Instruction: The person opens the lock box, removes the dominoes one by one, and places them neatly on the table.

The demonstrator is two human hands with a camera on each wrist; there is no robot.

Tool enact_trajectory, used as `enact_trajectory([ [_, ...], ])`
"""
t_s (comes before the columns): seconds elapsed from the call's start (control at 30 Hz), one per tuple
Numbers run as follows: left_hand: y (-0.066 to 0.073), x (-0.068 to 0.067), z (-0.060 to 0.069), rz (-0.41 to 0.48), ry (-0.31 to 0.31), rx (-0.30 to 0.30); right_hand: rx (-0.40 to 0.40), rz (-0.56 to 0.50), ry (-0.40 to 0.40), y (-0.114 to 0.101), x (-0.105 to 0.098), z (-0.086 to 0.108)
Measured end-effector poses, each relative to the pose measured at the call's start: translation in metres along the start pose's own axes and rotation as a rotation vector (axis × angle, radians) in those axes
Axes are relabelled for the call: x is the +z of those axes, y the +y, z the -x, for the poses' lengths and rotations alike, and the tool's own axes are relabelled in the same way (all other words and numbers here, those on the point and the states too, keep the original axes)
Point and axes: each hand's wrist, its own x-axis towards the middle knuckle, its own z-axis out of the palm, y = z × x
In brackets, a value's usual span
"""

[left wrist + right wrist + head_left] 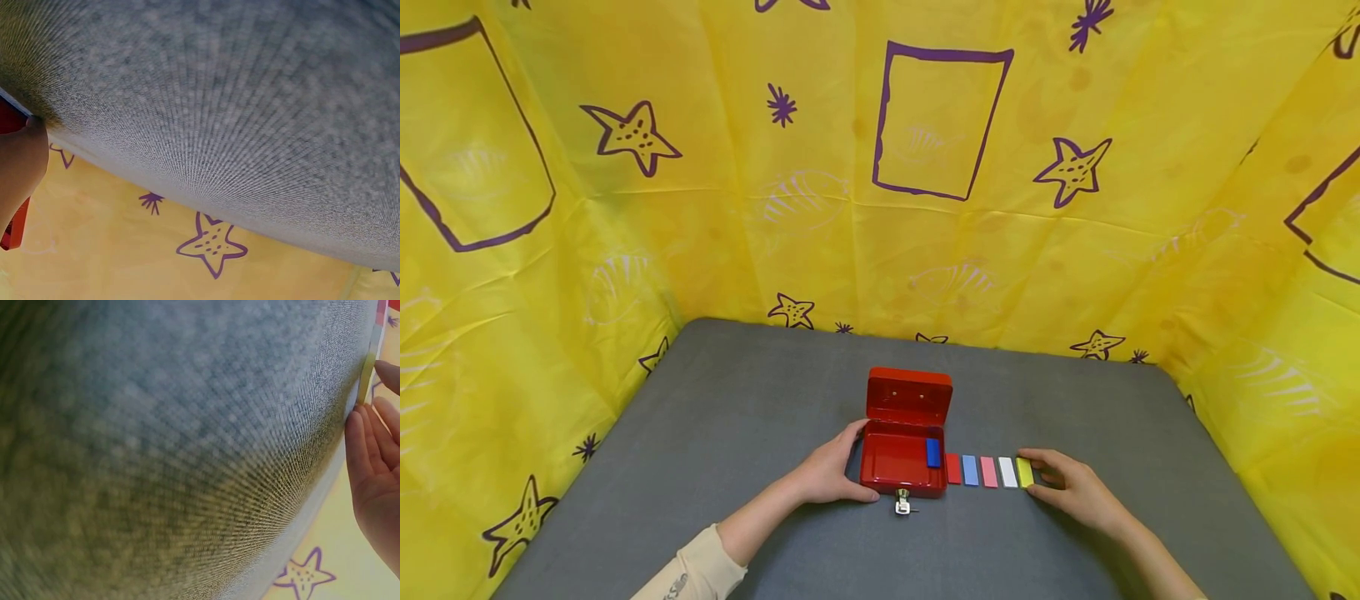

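A red cash box (901,457) stands on the grey table with its lid (909,397) raised. One dark blue block (932,452) lies inside, along the right wall. My left hand (831,468) grips the box's left side, thumb by the front corner and fingers by the back one. To the right of the box runs a row of flat blocks: red (953,468), light blue (970,471), pink (988,472), white (1007,472) and yellow (1025,472). At the row's far end my right hand (1072,486) pinches the yellow block between thumb and fingertips.
A key sits in the lock (902,502) hanging at the box's front. Grey table surface (760,392) extends on all sides. Yellow cloth (820,250) printed with purple starfish encloses the back and both sides of the table.
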Motion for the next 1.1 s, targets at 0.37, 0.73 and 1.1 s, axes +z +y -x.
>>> enact_trajectory([
  [0.37, -0.0009, -0.0002, -0.001, -0.002, -0.001, 0.004, 0.039, -0.022, 0.023, -0.0014, -0.0001, 0.0003],
  [0.73, -0.0008, 0.0001, -0.0003, 0.001, -0.001, -0.001, 0.077, -0.045, 0.031, -0.0033, 0.001, -0.0002],
  [1.1, 0.0015, -0.0007, 0.0004, 0.002, -0.003, -0.009, 0.193, -0.086, 0.035, -0.005, -0.0014, -0.0031],
])
